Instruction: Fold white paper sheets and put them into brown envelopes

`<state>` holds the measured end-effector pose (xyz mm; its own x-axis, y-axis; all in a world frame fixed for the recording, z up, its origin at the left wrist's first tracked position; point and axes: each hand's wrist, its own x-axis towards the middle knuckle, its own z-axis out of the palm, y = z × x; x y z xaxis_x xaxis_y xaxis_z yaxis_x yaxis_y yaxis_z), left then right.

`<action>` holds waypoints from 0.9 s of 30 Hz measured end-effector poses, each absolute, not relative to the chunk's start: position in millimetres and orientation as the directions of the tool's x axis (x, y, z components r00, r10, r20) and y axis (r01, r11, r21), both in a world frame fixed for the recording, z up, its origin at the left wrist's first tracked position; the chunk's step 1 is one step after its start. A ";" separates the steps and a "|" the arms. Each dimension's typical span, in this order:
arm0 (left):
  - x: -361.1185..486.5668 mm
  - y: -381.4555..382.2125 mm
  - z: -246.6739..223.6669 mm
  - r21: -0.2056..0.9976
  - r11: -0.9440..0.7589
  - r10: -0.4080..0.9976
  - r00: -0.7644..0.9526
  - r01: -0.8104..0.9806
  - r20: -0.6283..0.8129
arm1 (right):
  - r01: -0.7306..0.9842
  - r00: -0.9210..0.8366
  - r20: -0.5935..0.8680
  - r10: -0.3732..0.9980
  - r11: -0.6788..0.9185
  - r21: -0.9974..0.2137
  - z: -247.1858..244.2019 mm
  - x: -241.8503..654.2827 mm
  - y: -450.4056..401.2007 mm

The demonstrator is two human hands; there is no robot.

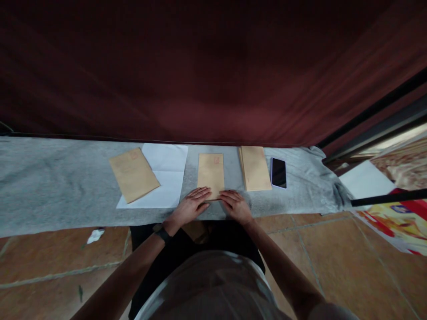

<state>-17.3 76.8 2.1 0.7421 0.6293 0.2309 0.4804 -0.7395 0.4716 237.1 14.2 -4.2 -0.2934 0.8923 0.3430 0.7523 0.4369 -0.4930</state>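
Observation:
A brown paper envelope (211, 172) with a red printed mark at its upper right lies upright in front of me. Over its lower left corner rests my left hand (193, 203), fingers stretched out flat and together, thumb just below the bottom edge. My right hand (236, 205) lies on the lower right corner with its fingers extended toward the left one. Both hands press on the paper rather than grip it. To the right is a stack of similar envelopes (256, 169). On the left, another brown envelope (133, 175) lies tilted over white paper sheets (170, 178).
Grey cloth (66, 186) covers the long narrow table. A phone (279, 173) lies right of the stack. A dark red curtain (213, 89) hangs behind the table's far edge. At right are a dark metal frame (380, 120) and a colourful printed package (396, 218). Crumpled white paper (95, 236) lies on the tiled floor.

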 end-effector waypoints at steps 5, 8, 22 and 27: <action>-17.8 61.9 3.6 0.443 -0.715 0.689 0.656 0.541 0.310 | 0.748 -0.290 0.343 0.893 0.435 -0.501 -4.8 238.1 13.6; -16.9 59.4 5.9 0.438 -0.713 0.695 0.634 0.548 0.339 | 0.746 -0.281 0.337 0.899 0.425 -0.513 -4.7 238.2 13.4; -4.6 47.9 4.0 0.409 -0.578 0.816 0.497 0.706 0.294 | 0.765 -0.178 0.310 0.934 0.330 -0.554 -5.9 230.6 15.7; -4.2 48.5 1.8 0.397 -0.578 0.816 0.506 0.713 0.280 | 0.765 -0.164 0.301 0.939 0.314 -0.563 -7.4 228.0 15.8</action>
<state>-4.2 48.5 1.8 0.5055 0.8161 0.2802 0.7128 -0.5780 0.3972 228.0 15.8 -7.4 -0.1645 0.9393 0.3010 0.7646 0.3142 -0.5627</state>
